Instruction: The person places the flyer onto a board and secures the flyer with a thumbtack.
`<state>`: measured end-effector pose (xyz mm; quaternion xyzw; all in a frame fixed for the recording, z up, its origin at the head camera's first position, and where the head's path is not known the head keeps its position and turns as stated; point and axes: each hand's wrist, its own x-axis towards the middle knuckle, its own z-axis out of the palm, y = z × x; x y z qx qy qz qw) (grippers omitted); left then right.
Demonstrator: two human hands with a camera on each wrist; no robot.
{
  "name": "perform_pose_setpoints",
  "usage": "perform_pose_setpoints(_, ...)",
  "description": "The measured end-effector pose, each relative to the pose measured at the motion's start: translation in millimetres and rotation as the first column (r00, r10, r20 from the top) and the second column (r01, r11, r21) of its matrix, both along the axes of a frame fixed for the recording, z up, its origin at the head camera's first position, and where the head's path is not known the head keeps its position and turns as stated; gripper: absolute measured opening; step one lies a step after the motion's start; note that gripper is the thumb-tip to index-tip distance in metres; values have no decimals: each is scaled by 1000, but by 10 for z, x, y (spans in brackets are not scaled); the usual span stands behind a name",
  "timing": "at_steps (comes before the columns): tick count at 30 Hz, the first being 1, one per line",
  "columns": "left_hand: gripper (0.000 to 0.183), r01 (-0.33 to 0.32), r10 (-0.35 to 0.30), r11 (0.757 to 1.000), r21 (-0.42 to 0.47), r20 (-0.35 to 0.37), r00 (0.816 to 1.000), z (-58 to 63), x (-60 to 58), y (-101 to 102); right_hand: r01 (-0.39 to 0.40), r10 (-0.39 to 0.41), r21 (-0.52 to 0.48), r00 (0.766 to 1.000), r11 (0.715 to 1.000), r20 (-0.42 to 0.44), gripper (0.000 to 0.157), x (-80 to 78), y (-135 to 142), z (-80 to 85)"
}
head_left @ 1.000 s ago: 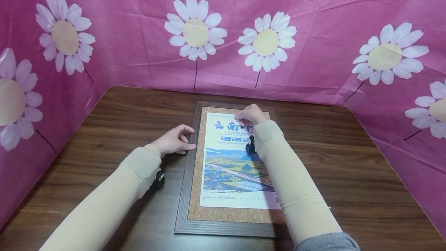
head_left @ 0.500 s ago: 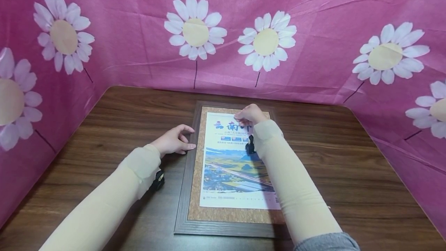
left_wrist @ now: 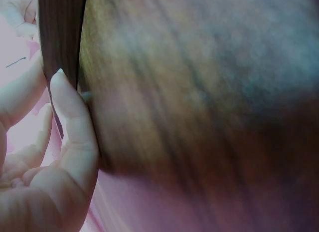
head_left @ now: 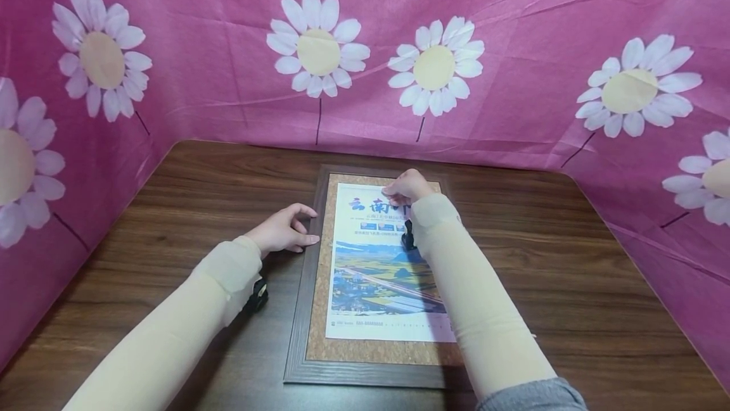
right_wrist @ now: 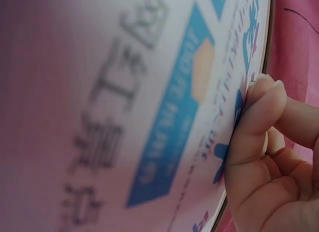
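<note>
A poster [head_left: 379, 271] with a valley landscape and large Chinese lettering lies flat on a cork board [head_left: 342, 350] with a dark wooden frame [head_left: 302, 309]. My left hand [head_left: 281, 230] steadies the frame's left side, index finger and thumb spread apart and their tips touching its edge; the left wrist view shows this thumb [left_wrist: 75, 112] against the wood. At the poster's top edge, the thumb and curled index finger of my right hand [head_left: 406, 188] pinch together close to the paper. What lies between those fingertips [right_wrist: 271, 95] is hidden.
The board lies on a dark wood-grain table [head_left: 217, 189]. A pink cloth [head_left: 228, 82] printed with white daisies hangs behind and along both sides. My right forearm [head_left: 479, 297] covers the board's right side. A black wrist camera [head_left: 259, 295] sits under my left wrist.
The head view has shifted very slightly. Both hands, the poster and the board keep their places.
</note>
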<state>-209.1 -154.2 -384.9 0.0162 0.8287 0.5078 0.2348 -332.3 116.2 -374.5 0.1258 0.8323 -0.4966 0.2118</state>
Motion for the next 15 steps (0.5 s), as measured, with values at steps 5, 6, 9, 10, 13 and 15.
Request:
perform_pose_setpoints(5,57,-3,3,1000,9,3,1000,-19,-5,7,-11,12,101,1000,995,-18,13,-20,-32,-17)
perform_pose_setpoints(6,57,-1,1,1000,12,3,1000,-18,-3,8,-13,16,130,1000,991,-23,14,-23,-38,-20)
perform_pose_setpoints(9,57,-2,1,1000,17,6,1000,-18,-4,9,-14,19,202,1000,979,-24,19,-26,-44,-24)
perform_pose_setpoints(10,57,-4,4,1000,19,7,1000,-19,-7,11,-13,18,217,1000,976,-21,20,-25,-44,-25)
perform_pose_setpoints(13,57,-2,2,1000,16,6,1000,-13,-9,7,-10,13,252,1000,968,-13,23,-19,-39,-23)
perform_pose_setpoints(15,57,-1,1,1000,15,6,1000,-11,-11,6,-11,14,259,1000,966,-10,23,-15,-37,-24)
